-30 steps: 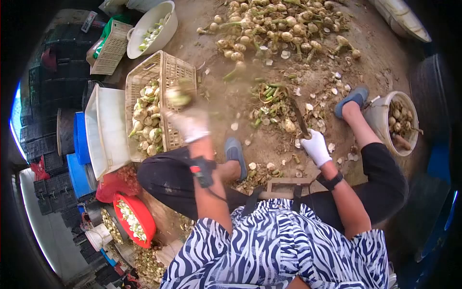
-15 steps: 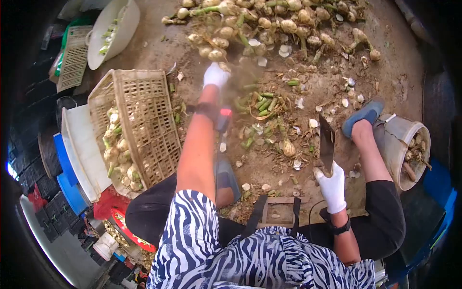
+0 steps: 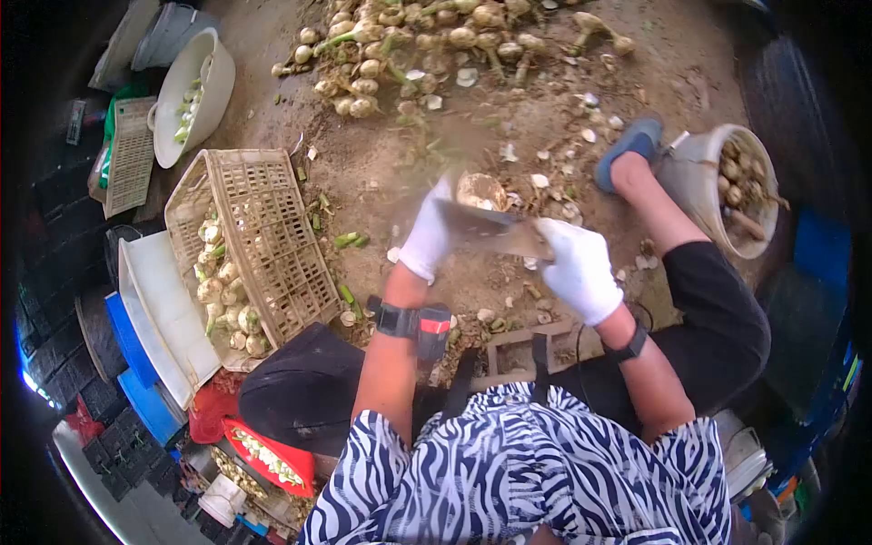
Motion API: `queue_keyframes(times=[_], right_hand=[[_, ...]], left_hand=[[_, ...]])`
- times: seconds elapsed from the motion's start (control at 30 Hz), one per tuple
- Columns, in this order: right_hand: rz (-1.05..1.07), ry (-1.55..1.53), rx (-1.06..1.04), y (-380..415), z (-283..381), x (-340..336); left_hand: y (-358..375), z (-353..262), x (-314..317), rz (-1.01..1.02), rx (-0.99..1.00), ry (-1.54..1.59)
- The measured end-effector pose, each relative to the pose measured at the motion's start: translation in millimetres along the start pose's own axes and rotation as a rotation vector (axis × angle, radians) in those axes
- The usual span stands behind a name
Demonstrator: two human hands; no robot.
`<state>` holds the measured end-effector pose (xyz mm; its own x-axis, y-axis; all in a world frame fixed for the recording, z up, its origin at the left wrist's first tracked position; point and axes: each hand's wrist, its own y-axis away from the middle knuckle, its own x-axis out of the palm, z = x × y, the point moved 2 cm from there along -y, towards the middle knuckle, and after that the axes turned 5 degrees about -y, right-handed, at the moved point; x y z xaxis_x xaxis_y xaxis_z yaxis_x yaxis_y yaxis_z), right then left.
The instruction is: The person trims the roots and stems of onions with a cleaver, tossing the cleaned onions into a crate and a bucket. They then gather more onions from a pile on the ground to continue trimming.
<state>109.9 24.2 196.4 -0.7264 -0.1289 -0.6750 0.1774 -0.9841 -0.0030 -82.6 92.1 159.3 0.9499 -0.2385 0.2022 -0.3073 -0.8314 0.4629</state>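
My right hand [image 3: 576,265], in a white glove, is closed round the handle of a wide cleaver [image 3: 486,227]. The blade points left and reaches in front of my left hand [image 3: 429,234], which is also gloved and blurred by motion; its fingers are hard to see behind the blade. A pale round wooden block [image 3: 481,192] shows just beyond the blade. Farther off lies a pile of garlic bulbs [image 3: 463,36] with stalks on the ground.
At left a tilted plastic crate [image 3: 272,245] holds trimmed bulbs. An oval white tub [image 3: 222,91] stands beyond it. On the right is a white bucket [image 3: 699,177] of bulbs. Cut stems and peelings litter the dirt floor [image 3: 263,54]. A red basket [image 3: 304,454] is at lower left.
My left hand has drawn back from the garlic pile toward my body. My right hand has swung the cleaver up and left, across to my left hand. The view has shifted.
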Motion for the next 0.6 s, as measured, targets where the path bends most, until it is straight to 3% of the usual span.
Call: queue_keyframes(times=[0.03,0.1,0.23,0.3,0.37,0.43,0.47,0.5,0.57,0.6], right_hand=[[-0.014,0.003,0.002,5,6,-6],[0.133,0.112,-0.075,8,20,-12],[0.119,0.137,-0.119,26,28,-15],[0.083,0.140,-0.119,29,19,-10],[0.060,0.141,-0.106,34,9,-1],[-0.066,0.051,-0.236,37,0,5],[-0.061,0.145,-0.111,35,-23,14],[-0.053,0.237,0.017,33,-51,19],[-0.028,0.241,0.226,22,-100,5],[-0.016,0.241,0.211,21,-88,5]], left_hand=[[8,-1,9,0.012,0.006,-0.007],[21,-16,20,0.000,0.413,-0.924],[46,-15,24,-0.032,0.374,-0.812],[57,-8,19,-0.081,0.545,-0.890],[73,-16,28,-0.116,0.415,-0.840],[79,-26,34,-0.184,0.517,-1.062],[84,-28,41,-0.245,0.148,-0.974],[99,-36,35,-0.181,0.228,-0.831],[125,-51,42,-0.194,0.428,-0.962],[127,-48,40,-0.213,0.423,-0.959]])
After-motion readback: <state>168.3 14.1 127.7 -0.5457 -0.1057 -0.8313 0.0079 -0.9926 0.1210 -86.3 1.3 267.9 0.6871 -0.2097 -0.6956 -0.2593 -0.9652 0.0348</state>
